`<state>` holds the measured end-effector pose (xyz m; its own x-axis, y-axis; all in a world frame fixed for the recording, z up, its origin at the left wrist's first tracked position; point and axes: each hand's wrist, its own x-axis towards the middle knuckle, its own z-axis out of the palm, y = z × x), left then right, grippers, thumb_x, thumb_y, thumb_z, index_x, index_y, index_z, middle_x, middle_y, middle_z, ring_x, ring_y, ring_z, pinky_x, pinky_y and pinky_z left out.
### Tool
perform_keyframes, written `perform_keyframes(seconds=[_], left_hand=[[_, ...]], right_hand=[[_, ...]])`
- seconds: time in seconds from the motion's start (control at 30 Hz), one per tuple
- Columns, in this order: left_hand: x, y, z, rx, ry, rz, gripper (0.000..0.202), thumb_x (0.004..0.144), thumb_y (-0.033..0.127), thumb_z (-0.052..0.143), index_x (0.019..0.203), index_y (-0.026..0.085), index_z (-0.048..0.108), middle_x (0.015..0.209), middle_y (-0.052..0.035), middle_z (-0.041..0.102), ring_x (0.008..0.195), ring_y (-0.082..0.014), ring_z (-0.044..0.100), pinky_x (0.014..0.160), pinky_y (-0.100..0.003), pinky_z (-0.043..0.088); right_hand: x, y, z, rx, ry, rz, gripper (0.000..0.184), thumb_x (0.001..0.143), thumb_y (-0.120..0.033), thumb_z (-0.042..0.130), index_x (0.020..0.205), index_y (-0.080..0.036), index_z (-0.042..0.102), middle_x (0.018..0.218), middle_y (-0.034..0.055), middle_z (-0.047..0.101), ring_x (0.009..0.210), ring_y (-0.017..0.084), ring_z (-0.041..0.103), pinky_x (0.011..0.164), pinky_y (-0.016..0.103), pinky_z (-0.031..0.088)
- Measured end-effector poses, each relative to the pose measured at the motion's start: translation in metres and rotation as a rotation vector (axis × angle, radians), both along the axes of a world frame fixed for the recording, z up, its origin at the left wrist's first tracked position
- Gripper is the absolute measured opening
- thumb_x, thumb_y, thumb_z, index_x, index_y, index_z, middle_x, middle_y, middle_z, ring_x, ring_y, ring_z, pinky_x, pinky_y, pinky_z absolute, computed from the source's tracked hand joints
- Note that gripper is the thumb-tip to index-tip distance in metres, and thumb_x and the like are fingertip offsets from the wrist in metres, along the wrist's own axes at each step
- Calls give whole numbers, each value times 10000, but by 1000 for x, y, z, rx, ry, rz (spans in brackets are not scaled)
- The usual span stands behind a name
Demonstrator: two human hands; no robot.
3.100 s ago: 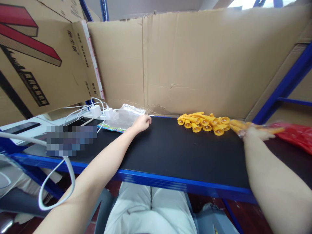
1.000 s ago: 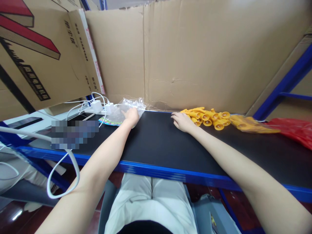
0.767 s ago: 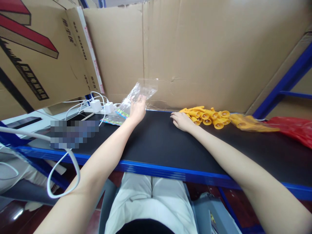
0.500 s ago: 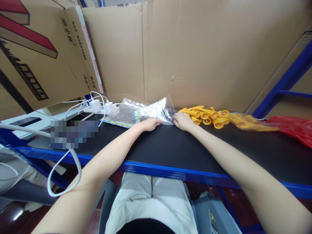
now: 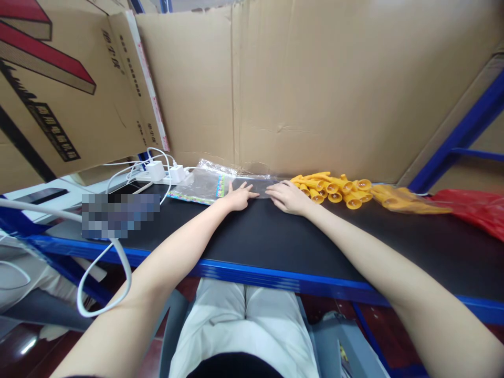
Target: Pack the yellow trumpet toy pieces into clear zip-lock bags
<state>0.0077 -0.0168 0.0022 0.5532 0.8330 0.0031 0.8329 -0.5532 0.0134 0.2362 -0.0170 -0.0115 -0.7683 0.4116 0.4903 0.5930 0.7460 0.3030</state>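
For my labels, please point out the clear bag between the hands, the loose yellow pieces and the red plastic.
Clear bag (image 5: pixel 260 185): head view, on its see-through film.
Loose yellow pieces (image 5: pixel 333 189): head view, middle of the pile.
Red plastic (image 5: pixel 474 209): head view, its visible middle.

Open passage over black tabletop (image 5: pixel 271 241), centre of frame, between left forearm (image 5: pixel 177 249) and right forearm (image 5: pixel 354 242). Cardboard wall (image 5: pixel 315 94) blocks upper middle. Yellow pieces (image 5: pixel 334 189) bar way right of centre; white cable (image 5: pixel 123 254) loops across lower left.
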Motion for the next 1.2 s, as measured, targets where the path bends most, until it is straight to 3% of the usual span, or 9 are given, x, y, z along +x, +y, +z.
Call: perform_keyframes(seconds=[0.17, 0.3, 0.4, 0.63, 0.83, 0.97, 1.07, 1.2], left_hand=[[0, 1, -1, -64, -1, 62, 534, 882, 209, 251, 1400, 337, 276, 1518, -21, 111, 1389, -293, 42, 988, -697, 11], [0, 5, -3, -180, -17, 171, 556, 915, 409, 140, 1451, 262, 119, 1520, -51, 30, 1388, -287, -11, 1024, -649, 23], [-2, 9, -4, -208, -19, 195, 606, 904, 485, 59, 1456, 238, 101, 1519, -42, -10, 1387, -263, -42, 1057, -597, 23], [-3, 18, -10, -200, -27, 205, 609, 895, 499, 56, 1453, 262, 115, 1517, -15, 6, 1389, -254, -22, 1066, -588, 48], [-4, 21, -13, -195, -13, 196, 599, 895, 478, 122, 1454, 264, 106, 1519, -23, 29, 1392, -262, 21, 1068, -580, 46], [-4, 17, -10, -201, -6, 188, 594, 896, 474, 117, 1454, 269, 102, 1521, -31, 24, 1391, -265, 27, 1066, -578, 47], [-4, 15, -8, -198, -6, 185, 587, 900, 469, 125, 1452, 273, 115, 1521, -37, 35, 1390, -275, 42, 1063, -583, 59], [-6, 14, -7, -188, -19, 156, 580, 903, 474, 132, 1448, 275, 147, 1519, -37, 57, 1388, -284, 64, 1059, -589, 77]], right_hand=[[-1, -1, 2, -211, 20, -34, 367, 904, -306, 370, 997, -173, 699, 1045, 67, 673, 951, 178, 617, 864, 311, 432], [-3, -5, 5, -254, 17, -98, 386, 906, -323, 360, 968, -190, 717, 1080, 52, 662, 964, 179, 616, 869, 299, 437], [-4, -7, 6, -265, 18, -138, 400, 910, -328, 350, 930, -197, 727, 1089, 43, 657, 958, 179, 611, 870, 300, 437], [-9, -7, 6, -283, -2, -187, 407, 903, -323, 361, 829, -182, 736, 1035, 55, 665, 905, 168, 604, 851, 281, 432], [-12, -8, 11, -397, -18, -268, 421, 898, -345, 369, 739, -178, 722, 1112, 61, 630, 905, 162, 607, 819, 262, 447], [-13, -8, 11, -473, -13, -346, 368, 885, -340, 400, 790, -186, 721, 1141, 50, 625, 908, 173, 619, 832, 275, 457], [-9, -11, 10, -507, 1, -319, 361, 892, -349, 384, 972, -203, 704, 1234, 43, 574, 1048, 186, 575, 916, 299, 431], [5, -17, 12, -432, -16, -388, 379, 880, -363, 410, 1172, -228, 610, 1342, 58, 477, 1229, 245, 432, 1027, 460, 314]])
